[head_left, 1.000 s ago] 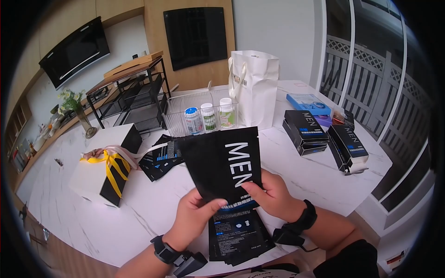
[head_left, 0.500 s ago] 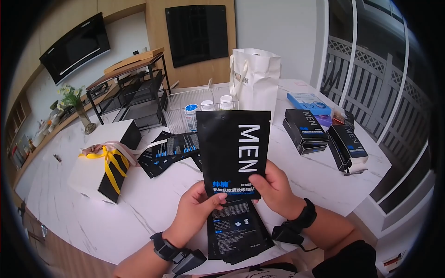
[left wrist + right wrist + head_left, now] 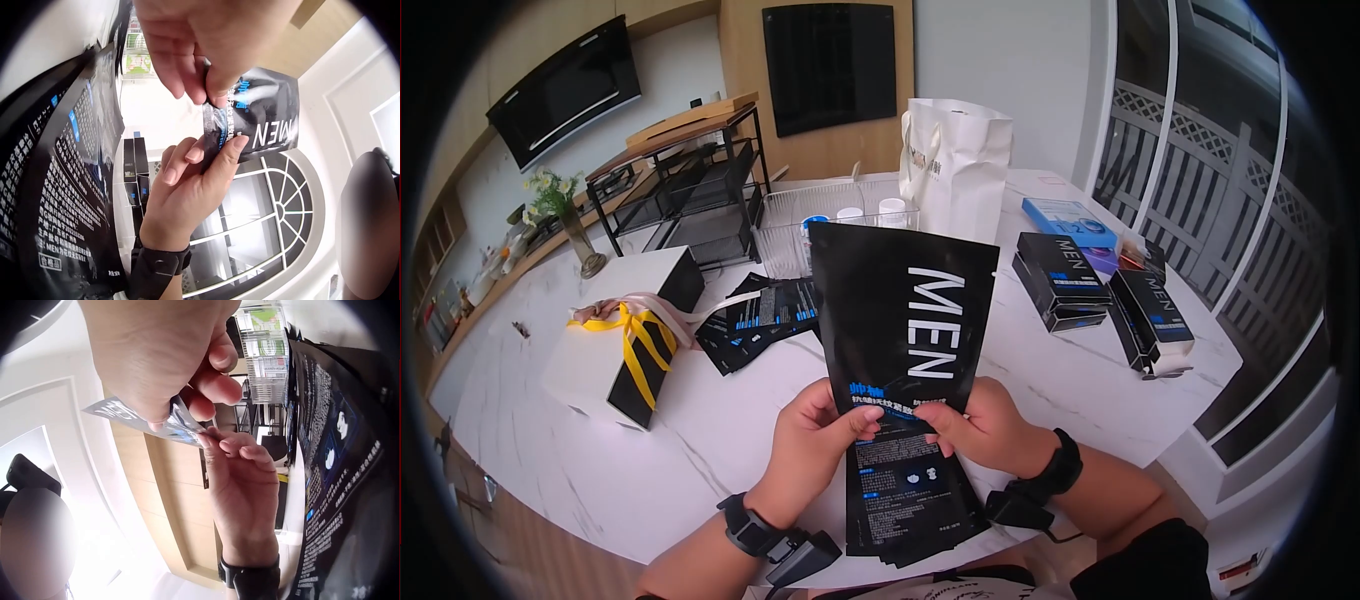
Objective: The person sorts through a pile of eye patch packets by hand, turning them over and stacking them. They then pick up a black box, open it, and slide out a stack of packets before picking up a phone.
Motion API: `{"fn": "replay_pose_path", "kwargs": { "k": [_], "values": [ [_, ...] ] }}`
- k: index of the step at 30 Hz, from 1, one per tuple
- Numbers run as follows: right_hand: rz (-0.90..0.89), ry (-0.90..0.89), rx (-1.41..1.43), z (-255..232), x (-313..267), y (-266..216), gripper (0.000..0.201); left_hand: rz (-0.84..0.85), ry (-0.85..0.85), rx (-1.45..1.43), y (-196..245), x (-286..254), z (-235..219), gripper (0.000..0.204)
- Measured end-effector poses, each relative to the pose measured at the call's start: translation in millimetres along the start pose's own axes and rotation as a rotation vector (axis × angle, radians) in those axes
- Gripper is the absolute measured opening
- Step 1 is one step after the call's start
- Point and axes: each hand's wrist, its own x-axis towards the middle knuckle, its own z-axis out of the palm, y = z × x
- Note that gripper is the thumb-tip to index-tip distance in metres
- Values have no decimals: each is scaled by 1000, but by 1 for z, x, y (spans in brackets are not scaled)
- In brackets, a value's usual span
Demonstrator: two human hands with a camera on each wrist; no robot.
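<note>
Pinched the black MEN sachet (image 3: 880, 310) by its lower part with left hand (image 3: 812, 440) and right hand (image 3: 995, 430), with most of its printed face above both. Looked light, flexible and glossily slippery; was probably best held near the side edges, clear of the sachet stack (image 3: 910, 505) below the hands.

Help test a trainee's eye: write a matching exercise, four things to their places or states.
1. flat black pouch lettered MEN
2. narrow yellow ribbon
3. clear ribbed bin
4. flat blue carton

A. behind black MEN cartons
B. on white-and-black box
C. pinched by left hand and right hand
D. holding capped bottles

Pairs: 1-C, 2-B, 3-D, 4-A
</note>
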Motion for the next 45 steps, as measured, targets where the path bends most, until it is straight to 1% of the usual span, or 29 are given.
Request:
{"fn": "replay_pose_path", "kwargs": {
  "k": [1,2,3,4,5,8,10,11,13,14,15,17,21,23,24,26,27,29,30,31,33,35,36,38,39,41,42,43,45],
  "values": [
    [1,0,0,0,1,0,24,-5,-15,-29,1,-1,1,19],
    [-15,89,18,1,3,-1,24,-6,-15,-29,1,-3,2,19],
    [-30,178,35,1,4,-1,24,-5,-67,-46,1,-6,3,19],
    [-30,179,35,2,4,-1,24,-4,-119,-63,1,-7,3,19],
    [-25,184,69,3,3,-1,24,-4,-120,-63,1,-7,3,19],
    [-13,188,136,3,2,-1,24,41,-54,-34,0,-1,-1,19],
    [14,-7,23,0,0,0,22,21,-38,-33,1,0,0,19],
    [14,-7,23,0,0,1,22,0,-26,-29,1,0,0,18],
    [-167,79,-54,0,3,4,22,8,-31,-35,0,0,1,18],
    [-193,154,-46,1,5,7,25,15,-35,-41,0,-1,1,18],
    [-192,156,-46,3,6,6,25,14,-36,-40,0,-1,1,18],
    [-179,217,76,5,6,4,24,8,-39,-47,0,-1,1,19],
    [-268,148,21,5,4,11,23,-21,-11,-73,-1,0,0,19],
    [-154,98,-21,1,3,8,25,-47,-19,-62,-2,1,-3,22],
    [-154,98,-21,-1,6,10,25,-47,-19,-62,-1,1,-1,22],
    [-560,200,-237,-7,13,13,30,-4,91,-109,4,2,6,33],
    [-530,198,-84,-4,14,10,32,-3,91,-109,6,4,4,33],
    [-607,203,-296,-10,18,8,31,-230,-27,-402,9,6,-2,34],
    [-607,203,-296,-10,18,9,31,-225,-126,-412,12,3,2,41],
    [-601,181,-314,-10,19,11,30,-275,-123,-427,18,-2,6,37],
    [-595,160,-332,-8,19,13,30,-255,-107,-308,18,-5,9,33],
    [-593,214,-286,-6,19,14,33,-218,-114,-275,4,0,4,30],
    [-594,214,-286,-4,19,11,33,-162,-94,-230,4,0,5,29],
    [-554,398,-319,-2,17,3,31,-81,-39,-176,4,1,5,25],
    [-554,398,-319,-1,16,5,31,-81,-39,-177,4,0,6,25],
    [-312,299,285,-1,14,12,32,-27,13,-109,4,-2,6,24],
    [-251,283,350,-1,14,11,25,-18,-10,-92,5,-3,6,24],
    [-250,283,350,0,13,10,25,-19,-10,-92,4,-5,7,24],
    [-94,190,327,3,13,10,19,15,-60,-1,4,-7,10,24]
  ]
}}
